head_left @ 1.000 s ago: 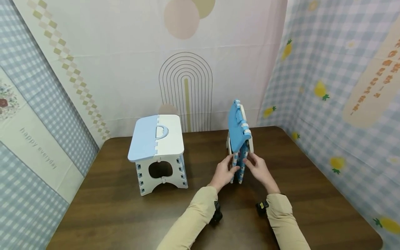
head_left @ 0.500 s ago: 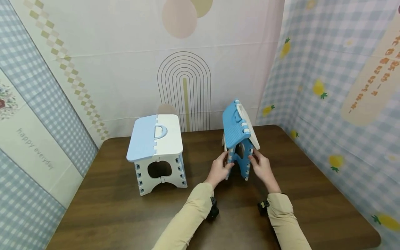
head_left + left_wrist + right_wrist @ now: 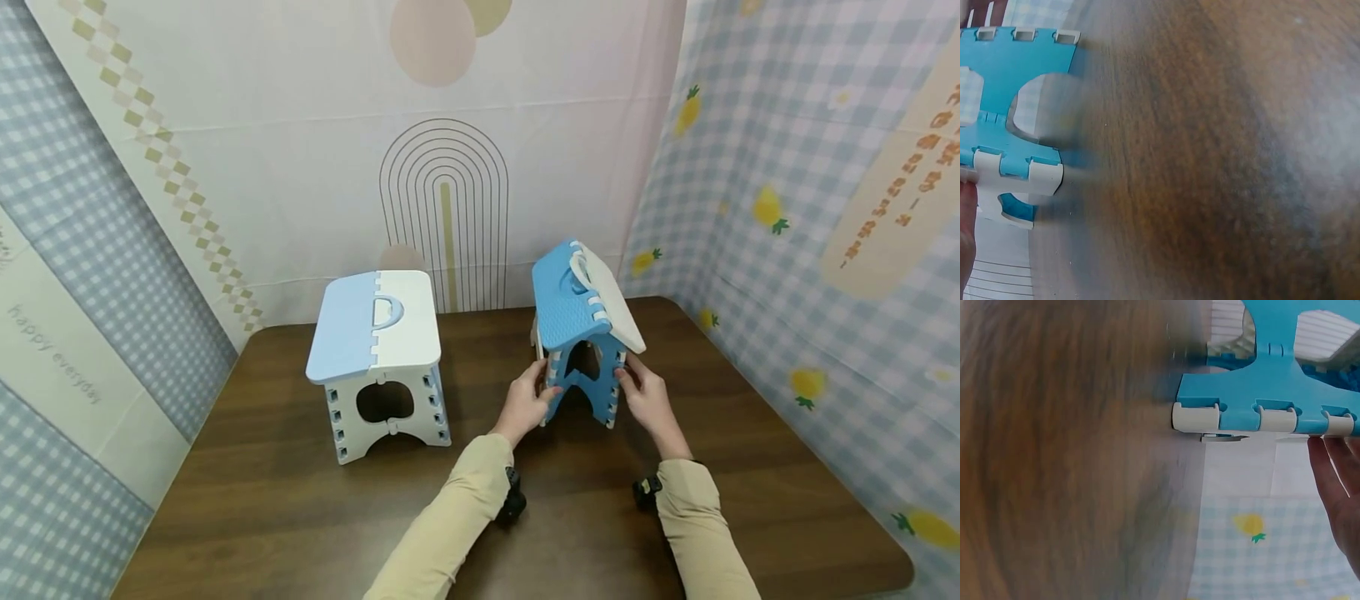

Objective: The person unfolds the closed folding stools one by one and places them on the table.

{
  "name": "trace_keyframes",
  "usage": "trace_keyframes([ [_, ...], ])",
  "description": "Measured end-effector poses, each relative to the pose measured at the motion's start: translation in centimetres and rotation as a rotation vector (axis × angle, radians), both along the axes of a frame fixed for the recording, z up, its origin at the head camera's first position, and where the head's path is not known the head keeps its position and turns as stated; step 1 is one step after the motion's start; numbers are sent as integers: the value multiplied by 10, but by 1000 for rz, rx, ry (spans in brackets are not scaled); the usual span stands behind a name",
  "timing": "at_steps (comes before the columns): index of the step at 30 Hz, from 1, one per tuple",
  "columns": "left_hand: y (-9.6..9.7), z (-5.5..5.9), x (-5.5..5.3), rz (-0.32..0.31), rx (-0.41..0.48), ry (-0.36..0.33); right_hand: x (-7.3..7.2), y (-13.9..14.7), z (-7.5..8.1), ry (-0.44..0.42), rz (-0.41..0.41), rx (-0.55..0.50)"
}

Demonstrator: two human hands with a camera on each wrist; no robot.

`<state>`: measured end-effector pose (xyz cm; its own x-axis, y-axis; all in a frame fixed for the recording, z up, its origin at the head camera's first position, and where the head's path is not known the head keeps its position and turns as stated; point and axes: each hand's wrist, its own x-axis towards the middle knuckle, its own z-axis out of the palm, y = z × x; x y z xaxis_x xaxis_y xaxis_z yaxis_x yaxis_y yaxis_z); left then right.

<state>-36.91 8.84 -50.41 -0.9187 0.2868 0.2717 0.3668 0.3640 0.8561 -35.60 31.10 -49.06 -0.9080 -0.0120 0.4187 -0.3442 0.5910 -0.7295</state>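
Observation:
A folding step stool [image 3: 558, 321] stands partly unfolded on the right of the table, its blue and white seat halves sloping down from a raised ridge like a roof. My left hand [image 3: 527, 400] grips the left edge of its front leg panel, thumb in front. On the opposite edge, my right hand [image 3: 647, 398] holds the panel between thumb and fingers. The left wrist view catches the blue leg panel [image 3: 1022, 59] spread at its middle hinge. In the right wrist view, fingers [image 3: 1329, 475] meet the panel's hinged edge [image 3: 1279, 420].
Left of centre on the brown table [image 3: 300, 517] stands a second folding stool [image 3: 408, 325], fully opened, with a light blue and white top. A pale printed cloth [image 3: 322, 150] hangs behind the table, and checked cloth [image 3: 810, 250] lines the right side.
The right-hand stool has gone from nearly folded flat to partly spread. My right hand has moved right with its leg edge, and the seat halves have spread apart; my left hand has shifted slightly left.

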Motion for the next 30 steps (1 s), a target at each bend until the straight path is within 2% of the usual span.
trace_keyframes([
  [8,-2,-2,0,-10,12,-4,2,8,1,-77,38,-30],
  [12,-11,1,-5,-67,-41,-7,0,22,11,-232,164,-90],
  [14,-18,7,-9,-75,2,-19,-1,32,22,-309,210,-102],
  [15,-21,12,-11,-57,40,-10,-1,38,30,-338,217,-112],
  [17,-25,27,-13,21,170,18,-3,44,46,-358,182,-122],
  [19,-26,47,-15,144,321,81,-5,45,64,-330,89,-111],
  [20,-25,59,-16,204,371,124,-7,43,74,-303,36,-92],
  [22,-21,84,-17,297,408,200,-12,35,93,-254,-51,-36],
  [23,-18,97,-18,320,396,229,-16,29,102,-222,-80,12],
  [25,-10,120,-19,302,325,274,-23,17,119,-177,-100,93],
  [28,4,146,-23,205,110,283,-35,-1,137,-187,-58,188],
  [30,13,154,-24,133,-61,244,-42,-11,143,-253,-13,234],
])
